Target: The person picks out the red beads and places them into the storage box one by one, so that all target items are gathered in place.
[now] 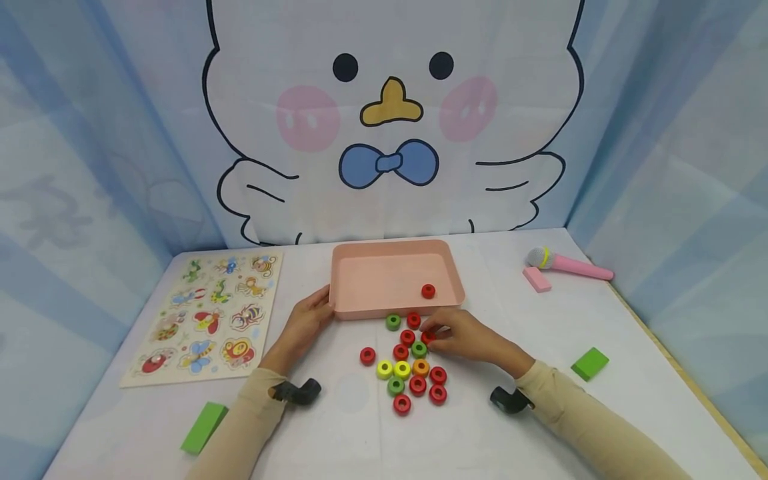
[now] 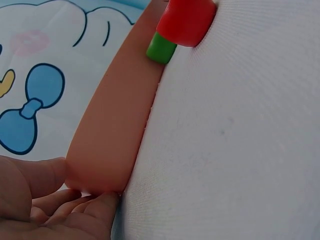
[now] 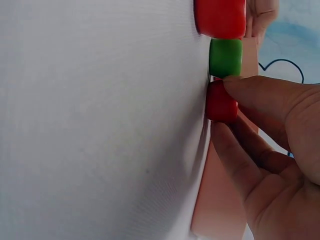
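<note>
A shallow pink tray (image 1: pixel 384 312) stands at the back of the table with one red bead (image 1: pixel 428 291) inside. At its left front corner my left hand (image 1: pixel 307 325) holds the tray, thumb by the rim and fingers curled low against the side in the left wrist view. In front of the tray lie loose ring-shaped beads: several red, a few green (image 1: pixel 393 323), two yellow (image 1: pixel 385 370) and one orange (image 1: pixel 421 367). My right hand (image 1: pixel 461 335) pinches a red bead (image 3: pixel 222 101) between thumb and fingertips, low at the table, close to a green bead (image 3: pixel 225 58).
A sticker-like insect board (image 1: pixel 207 320) lies at the left. Green blocks (image 1: pixel 205 428) (image 1: pixel 591 364) rest on both sides. At the back right are a pink toy microphone (image 1: pixel 570 264) and a pink block (image 1: pixel 537 279). A patterned curtain (image 1: pixel 390 207) rises behind the tray.
</note>
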`<state>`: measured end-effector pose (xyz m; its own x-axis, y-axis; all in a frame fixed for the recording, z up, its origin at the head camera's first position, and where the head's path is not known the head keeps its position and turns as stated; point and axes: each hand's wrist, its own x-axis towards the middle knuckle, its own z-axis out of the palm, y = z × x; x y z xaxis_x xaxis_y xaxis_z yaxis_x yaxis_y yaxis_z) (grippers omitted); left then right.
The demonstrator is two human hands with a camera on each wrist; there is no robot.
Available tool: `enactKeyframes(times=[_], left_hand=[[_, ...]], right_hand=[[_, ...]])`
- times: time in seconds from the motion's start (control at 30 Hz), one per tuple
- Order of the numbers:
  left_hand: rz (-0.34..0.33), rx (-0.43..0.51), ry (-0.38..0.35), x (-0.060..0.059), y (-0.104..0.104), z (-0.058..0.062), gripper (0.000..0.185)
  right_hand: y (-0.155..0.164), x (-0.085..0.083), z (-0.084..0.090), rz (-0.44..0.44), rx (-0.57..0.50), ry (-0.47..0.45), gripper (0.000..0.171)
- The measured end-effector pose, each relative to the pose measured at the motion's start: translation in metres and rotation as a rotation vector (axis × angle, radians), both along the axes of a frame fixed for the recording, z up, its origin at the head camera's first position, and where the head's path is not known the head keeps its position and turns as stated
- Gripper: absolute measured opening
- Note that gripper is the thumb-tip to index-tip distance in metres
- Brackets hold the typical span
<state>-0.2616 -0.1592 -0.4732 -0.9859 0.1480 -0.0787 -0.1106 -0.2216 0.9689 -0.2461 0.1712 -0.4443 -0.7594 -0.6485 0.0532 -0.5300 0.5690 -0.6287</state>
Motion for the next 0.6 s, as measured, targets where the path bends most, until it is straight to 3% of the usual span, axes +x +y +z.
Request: enactKeyframes(times=[0.37, 0.6], left_hand=[[0.003, -0.009, 0.000, 0.001, 0.000, 0.001, 0.054], [0.008, -0.005, 0.009, 0.002, 0.000, 0.002, 0.053]], right_hand=[[0.002, -0.007, 0.020, -0.031, -0.003, 0.010, 0.026], [-0.010, -0.026, 0.034, -0.022, -0.020, 0.012, 0.027]])
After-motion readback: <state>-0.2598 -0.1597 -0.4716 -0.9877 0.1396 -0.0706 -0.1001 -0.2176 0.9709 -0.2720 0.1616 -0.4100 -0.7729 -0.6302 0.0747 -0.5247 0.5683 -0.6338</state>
